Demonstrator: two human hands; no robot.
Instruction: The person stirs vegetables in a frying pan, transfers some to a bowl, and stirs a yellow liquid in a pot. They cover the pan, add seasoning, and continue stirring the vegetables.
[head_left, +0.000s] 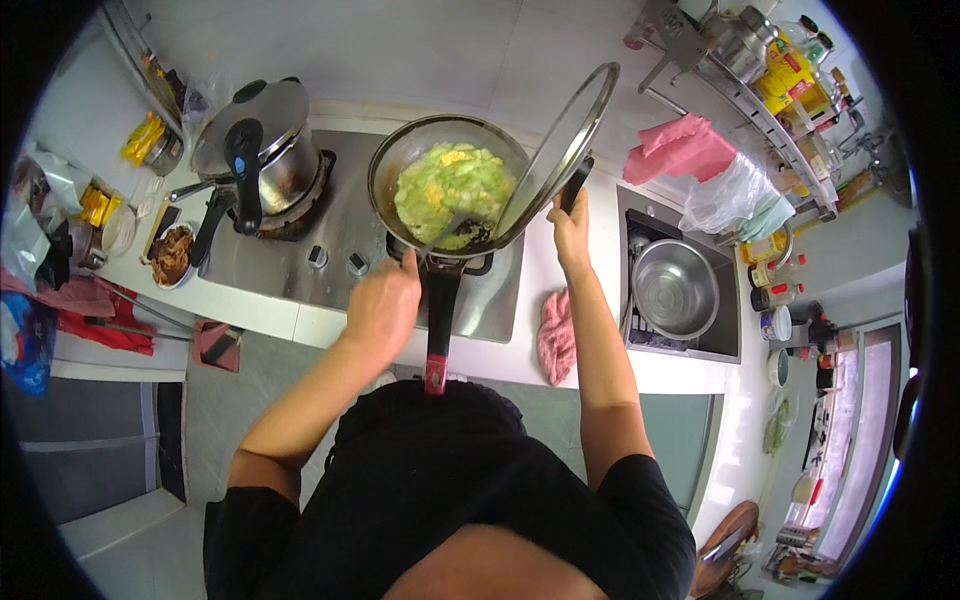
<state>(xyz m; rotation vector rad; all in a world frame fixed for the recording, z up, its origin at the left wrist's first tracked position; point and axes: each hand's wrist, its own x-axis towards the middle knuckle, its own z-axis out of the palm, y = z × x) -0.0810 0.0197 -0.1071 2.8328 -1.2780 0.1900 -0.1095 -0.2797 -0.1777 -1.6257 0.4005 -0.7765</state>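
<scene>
My right hand (571, 229) grips the black handle of a glass pan lid (592, 127), which stands tilted at the right rim of a frying pan (381, 196). Inside the pan lie pale green vegetable slices with bits of yellow egg (450, 184). My left hand (382, 296), somewhat blurred, is closed around a metal cooking utensil (439, 241) at the pan's near rim. The utensil's head dips into the food, partly hidden by it. The pan's long black handle (442, 307) with a red end points towards my body, beside my left hand.
A pressure cooker (289, 180) sits on the left burner of the steel hob (480, 315). Left of the hob is a small dish of brown food (172, 255). A pink cloth (556, 337) lies on the counter. A steel basin (675, 289) stands in the sink (724, 330) at right.
</scene>
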